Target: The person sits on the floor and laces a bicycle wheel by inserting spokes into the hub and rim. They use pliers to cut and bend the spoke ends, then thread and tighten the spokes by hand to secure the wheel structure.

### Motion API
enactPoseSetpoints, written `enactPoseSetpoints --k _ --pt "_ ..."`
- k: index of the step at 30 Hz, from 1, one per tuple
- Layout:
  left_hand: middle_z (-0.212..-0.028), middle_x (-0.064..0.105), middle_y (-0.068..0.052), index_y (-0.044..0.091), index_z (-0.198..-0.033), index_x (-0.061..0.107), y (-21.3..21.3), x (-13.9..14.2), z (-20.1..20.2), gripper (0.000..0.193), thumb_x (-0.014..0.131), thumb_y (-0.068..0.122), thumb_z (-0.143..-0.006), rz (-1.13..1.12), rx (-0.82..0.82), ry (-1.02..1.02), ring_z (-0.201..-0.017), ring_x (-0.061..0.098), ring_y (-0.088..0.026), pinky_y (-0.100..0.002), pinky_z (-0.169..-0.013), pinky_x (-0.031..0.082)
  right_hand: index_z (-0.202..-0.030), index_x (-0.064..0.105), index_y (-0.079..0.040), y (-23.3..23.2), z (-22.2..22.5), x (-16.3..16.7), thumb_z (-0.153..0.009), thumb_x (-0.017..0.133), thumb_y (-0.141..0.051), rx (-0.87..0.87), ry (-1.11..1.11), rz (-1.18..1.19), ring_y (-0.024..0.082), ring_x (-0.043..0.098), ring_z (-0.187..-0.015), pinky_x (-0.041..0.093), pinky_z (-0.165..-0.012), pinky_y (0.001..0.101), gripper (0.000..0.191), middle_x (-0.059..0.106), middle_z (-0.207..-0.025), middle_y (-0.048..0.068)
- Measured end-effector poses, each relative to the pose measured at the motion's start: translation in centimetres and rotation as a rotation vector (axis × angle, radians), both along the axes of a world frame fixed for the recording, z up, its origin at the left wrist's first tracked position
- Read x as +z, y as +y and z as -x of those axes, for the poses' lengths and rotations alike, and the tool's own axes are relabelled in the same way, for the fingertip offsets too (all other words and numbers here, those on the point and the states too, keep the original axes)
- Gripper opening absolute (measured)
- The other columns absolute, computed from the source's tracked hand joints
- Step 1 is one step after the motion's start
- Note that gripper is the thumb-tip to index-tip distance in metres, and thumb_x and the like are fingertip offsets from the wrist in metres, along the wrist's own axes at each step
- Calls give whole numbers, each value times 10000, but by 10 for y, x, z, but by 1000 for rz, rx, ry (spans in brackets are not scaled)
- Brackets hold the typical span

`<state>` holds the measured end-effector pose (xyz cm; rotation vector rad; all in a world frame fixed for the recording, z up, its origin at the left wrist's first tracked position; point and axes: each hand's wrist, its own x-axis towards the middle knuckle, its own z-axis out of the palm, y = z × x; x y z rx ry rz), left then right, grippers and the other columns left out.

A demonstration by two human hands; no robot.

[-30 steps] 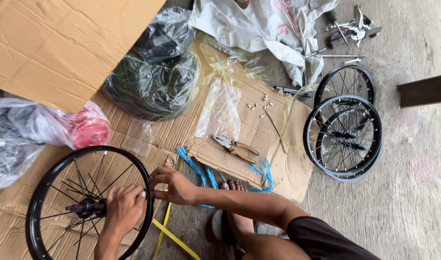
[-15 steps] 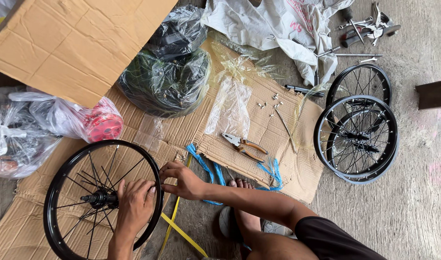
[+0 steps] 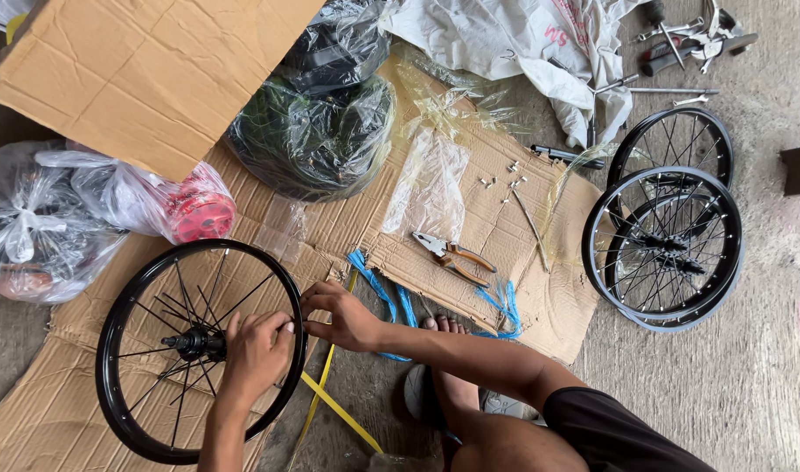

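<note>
Wheel (image 3: pixel 146 385) shifted right, under both hands.

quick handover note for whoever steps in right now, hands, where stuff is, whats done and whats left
Left hand lies inside the black wheel, over the spokes near the hub. Right hand pinches at the rim's right edge.
The wheel lies flat on cardboard. Pliers and loose small metal parts lie beyond it.
Done: part of the spokes are in; finished wheels are stacked to the right.
Left: wide gaps around the rim lack spokes.
</note>
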<state>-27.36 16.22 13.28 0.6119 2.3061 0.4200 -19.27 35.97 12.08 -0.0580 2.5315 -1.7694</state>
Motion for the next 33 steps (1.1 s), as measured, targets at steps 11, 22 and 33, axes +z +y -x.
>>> enactPoseSetpoints --k 11,22,33 --pt "-1024 739 -49 90 -1071 686 0 24 -9 190 688 177 -901 -342 30 233 -1027 665 -251 -525 -1175 318 -1057 723 -62 0 -1 1 -864 788 -158 1 27 15 296 581 -1201 489 -1043 429 225 622 -1216 102" --pt "-1061 729 -49 93 -1131 706 -7 0 -15 215 612 194 -967 -293 -51 295 -1050 666 -205 -510 -1198 310 -1057 738 -56 0 1 -3 -886 767 -168 35 -51 -17 265 577 -1213 495 -1064 417 206 630 -1233 99" --pt "-1072 723 -36 110 -1109 709 -3 -1 -14 220 561 214 -984 -189 -26 201 -1094 663 -209 -485 -1213 271 -1017 731 -35 -2 -3 -12 -847 792 -118 -16 -27 49 288 615 -1197 514 -1038 425 199 658 -1209 122"
